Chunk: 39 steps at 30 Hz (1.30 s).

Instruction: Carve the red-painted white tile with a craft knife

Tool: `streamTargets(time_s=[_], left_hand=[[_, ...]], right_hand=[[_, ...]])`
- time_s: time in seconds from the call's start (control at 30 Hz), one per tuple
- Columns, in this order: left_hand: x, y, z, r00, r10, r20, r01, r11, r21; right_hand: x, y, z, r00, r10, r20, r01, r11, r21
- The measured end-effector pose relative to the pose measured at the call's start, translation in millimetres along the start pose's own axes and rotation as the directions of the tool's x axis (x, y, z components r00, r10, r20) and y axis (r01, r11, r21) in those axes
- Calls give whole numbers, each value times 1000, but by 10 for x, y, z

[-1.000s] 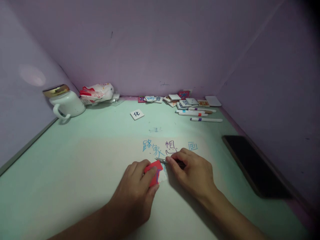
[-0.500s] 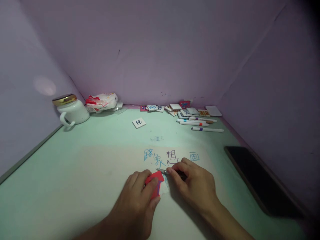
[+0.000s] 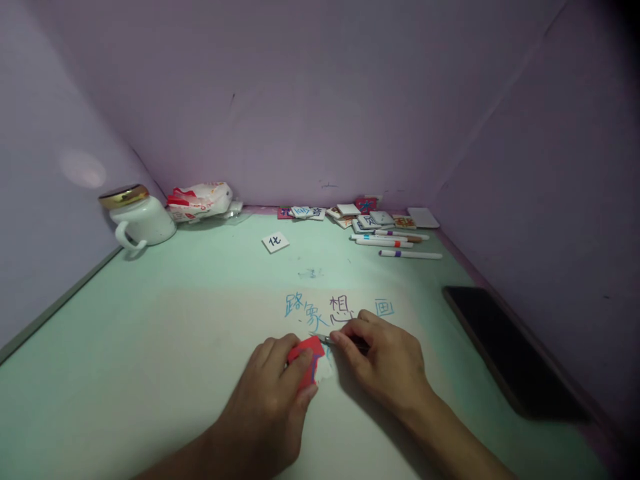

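Note:
My left hand (image 3: 275, 380) is closed around a small red card (image 3: 311, 345), thumb on its face. A blue-purple mark runs along the card's right side, where a ragged white patch (image 3: 324, 368) shows. In my right hand (image 3: 385, 357) is a small metal-bladed tool (image 3: 324, 339) with a dark handle, pinched between thumb and forefinger. Its blade points left, just by the card's upper right corner; I cannot tell whether they touch. The fingers hide most of the handle. Blue and purple handwritten characters (image 3: 341, 308) lie on the pale sheet (image 3: 210, 333) beyond my hands.
A white square card (image 3: 275, 242) with a black character lies farther back. Along the back wall are several cards (image 3: 383, 218) and marker pens (image 3: 410, 255). A dark phone (image 3: 510, 347) lies at right. A white mug (image 3: 145, 220) with a gold lid and a plastic packet (image 3: 200, 202) stand back left.
The whole view has shifted slightly, so everything sits a little higher and farther left. Both hands keep their grips, and the blade remains beside the red card's upper corner.

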<state>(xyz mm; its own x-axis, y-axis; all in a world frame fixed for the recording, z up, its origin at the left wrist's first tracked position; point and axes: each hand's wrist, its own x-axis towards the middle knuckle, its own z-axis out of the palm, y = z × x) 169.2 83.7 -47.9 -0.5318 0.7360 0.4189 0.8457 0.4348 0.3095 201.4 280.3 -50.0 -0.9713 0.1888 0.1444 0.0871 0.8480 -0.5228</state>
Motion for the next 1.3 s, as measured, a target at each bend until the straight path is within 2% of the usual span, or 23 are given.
streamTargets(time_s=[0.3,0.57,0.77,1.3], left_hand=[[-17,-4,15,1000,-15,-22,15,1000,4],[1,-2,-14,1000,6,-23,-6,1000,-7],[7,8,-11,999,22,-33,-22,1000,5],[12,21,9,997,16,-81,-14,1000,19]], right_hand=[[-13,18,-9,1000,-22,-7,22,1000,-1],[6,-72,45,998,-32,-56,30,999,-33],[23,-23,34,995,-96,-33,96,995,-23],[-37,16,-8,994,-107,-16,107,994,-12]])
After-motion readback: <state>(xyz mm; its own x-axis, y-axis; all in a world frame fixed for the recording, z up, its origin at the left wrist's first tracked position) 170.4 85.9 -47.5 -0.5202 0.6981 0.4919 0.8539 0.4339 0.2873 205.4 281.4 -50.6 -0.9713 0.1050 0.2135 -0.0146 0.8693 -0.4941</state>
